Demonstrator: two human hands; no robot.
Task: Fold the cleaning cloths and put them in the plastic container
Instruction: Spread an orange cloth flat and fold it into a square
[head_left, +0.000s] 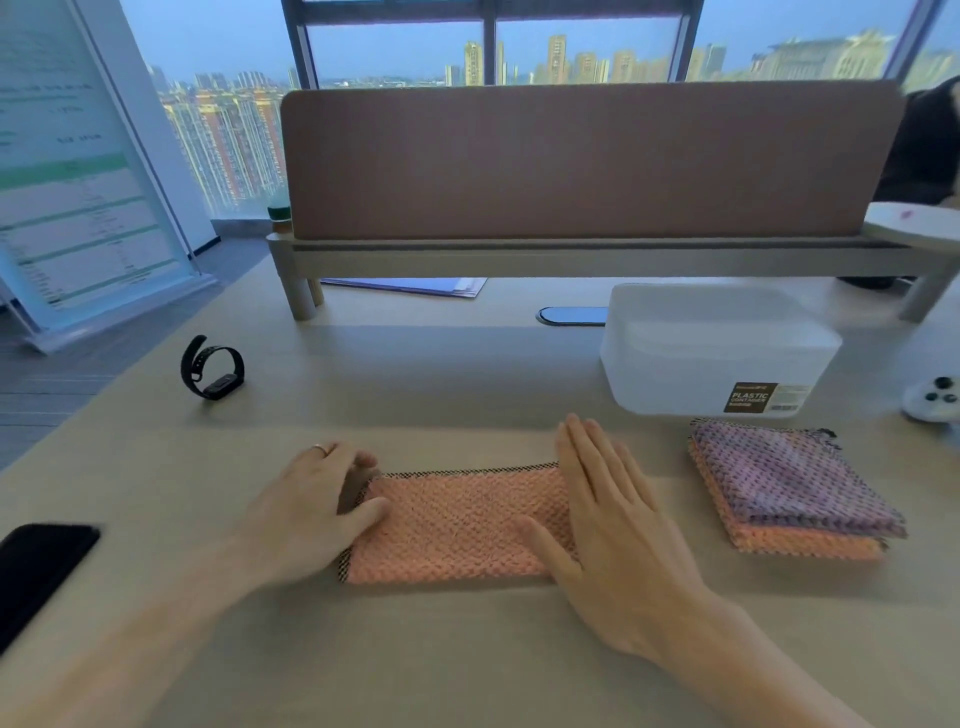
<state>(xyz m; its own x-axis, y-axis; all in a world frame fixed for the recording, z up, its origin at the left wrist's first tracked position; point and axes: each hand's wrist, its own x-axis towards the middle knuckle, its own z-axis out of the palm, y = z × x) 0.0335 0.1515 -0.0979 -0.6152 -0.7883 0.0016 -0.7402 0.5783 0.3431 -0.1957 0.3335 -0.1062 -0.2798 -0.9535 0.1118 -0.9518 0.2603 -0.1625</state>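
Observation:
An orange cleaning cloth (457, 525), folded into a long strip, lies on the desk in front of me. My left hand (311, 504) pinches its left end between thumb and fingers. My right hand (613, 530) lies flat, fingers together, on the strip's right end. To the right sits a stack of folded cloths (784, 488), purple on top of orange. Behind that stack stands the white translucent plastic container (717, 348), with a brown label on its front; nothing shows inside it.
A black wristband (213, 369) stands at the back left, and a black phone (36, 571) lies at the left edge. A white phone (935, 400) lies at the far right. A brown desk divider (582, 161) on a raised shelf closes off the back.

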